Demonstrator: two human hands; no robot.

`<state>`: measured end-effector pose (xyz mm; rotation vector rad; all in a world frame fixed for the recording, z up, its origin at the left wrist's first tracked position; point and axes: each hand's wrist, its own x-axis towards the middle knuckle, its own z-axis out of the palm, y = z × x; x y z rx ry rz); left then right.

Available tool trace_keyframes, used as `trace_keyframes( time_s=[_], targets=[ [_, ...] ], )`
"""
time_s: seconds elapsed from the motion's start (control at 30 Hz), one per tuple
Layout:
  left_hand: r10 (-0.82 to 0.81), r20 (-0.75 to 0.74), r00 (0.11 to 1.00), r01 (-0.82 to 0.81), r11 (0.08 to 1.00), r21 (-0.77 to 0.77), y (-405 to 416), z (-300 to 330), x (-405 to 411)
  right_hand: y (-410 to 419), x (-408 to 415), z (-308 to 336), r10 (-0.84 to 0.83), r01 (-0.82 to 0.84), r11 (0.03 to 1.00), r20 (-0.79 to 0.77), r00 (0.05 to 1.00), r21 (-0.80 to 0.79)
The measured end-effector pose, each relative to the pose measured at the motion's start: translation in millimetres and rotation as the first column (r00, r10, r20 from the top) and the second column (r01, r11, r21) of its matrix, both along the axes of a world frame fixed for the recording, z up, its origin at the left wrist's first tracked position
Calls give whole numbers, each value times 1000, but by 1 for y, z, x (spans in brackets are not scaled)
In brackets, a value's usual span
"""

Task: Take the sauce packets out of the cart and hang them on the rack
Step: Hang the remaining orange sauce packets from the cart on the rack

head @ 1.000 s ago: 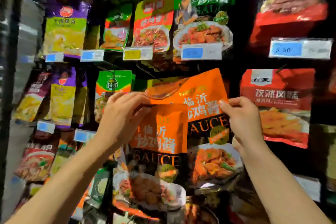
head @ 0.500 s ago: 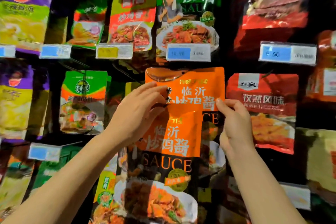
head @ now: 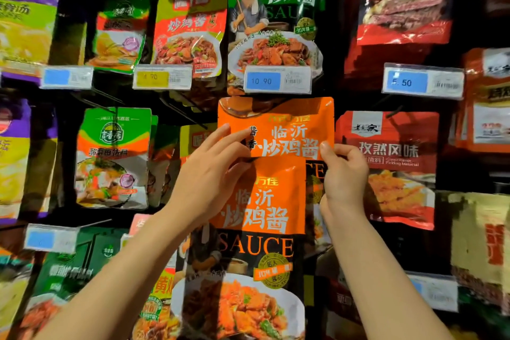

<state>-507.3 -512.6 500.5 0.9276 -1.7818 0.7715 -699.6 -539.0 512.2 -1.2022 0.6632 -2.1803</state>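
Two orange sauce packets overlap at the middle of the rack. The front packet [head: 256, 218] is orange on top and black below, with a dish picture at its foot. My left hand [head: 209, 174] pinches its upper left corner, with the fingers lying across the rear packet [head: 287, 130]. My right hand [head: 342, 174] grips the right edge where the two packets meet. The rear packet's top sits just under a blue price tag [head: 277, 80]. The hook behind it is hidden. The cart is out of view.
Hanging packets crowd the black rack on all sides: a green sauce packet [head: 276, 16] above, a red packet [head: 392, 165] right, a green-and-orange one [head: 113, 157] left. Price tags [head: 422, 83] jut out on hook ends. Bare hook wires [head: 182, 110] show left of centre.
The view has drawn closer and shifted left to right across the rack. The rear orange packet has gone from tilted to level and higher, under the blue tag. Both hands rose with the packets.
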Motion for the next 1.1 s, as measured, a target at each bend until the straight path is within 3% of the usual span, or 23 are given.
trace_keyframes(
  time_s=[0.47, 0.63, 0.77, 1.0, 1.03, 1.1],
  targets=[
    [-19, -57, 998, 23, 997, 71, -12, -5, -1, -10, -1, 0, -72, 76, 996, -76, 995, 49],
    [-21, -47, 999, 24, 997, 79, -11, -7, -2, -4, -5, -14, -109, 76, 989, -273, 956, -130],
    [-40, -63, 997, 47, 993, 105, -11, -7, -3, -4, -17, -20, -232, 88, 956, -538, 811, -280],
    [-31, -59, 998, 37, 995, 96, -9, -6, 0, 2, -29, -21, -246, 103, 969, -821, 516, -226],
    [-31, -57, 998, 35, 996, 85, -8, -7, 1, 4, -30, -26, -336, 200, 941, -835, 436, -274],
    [-24, -59, 998, 27, 998, 55, -6, -8, 4, 7, -28, -34, -614, 357, 765, -774, 153, -536]
  ],
)
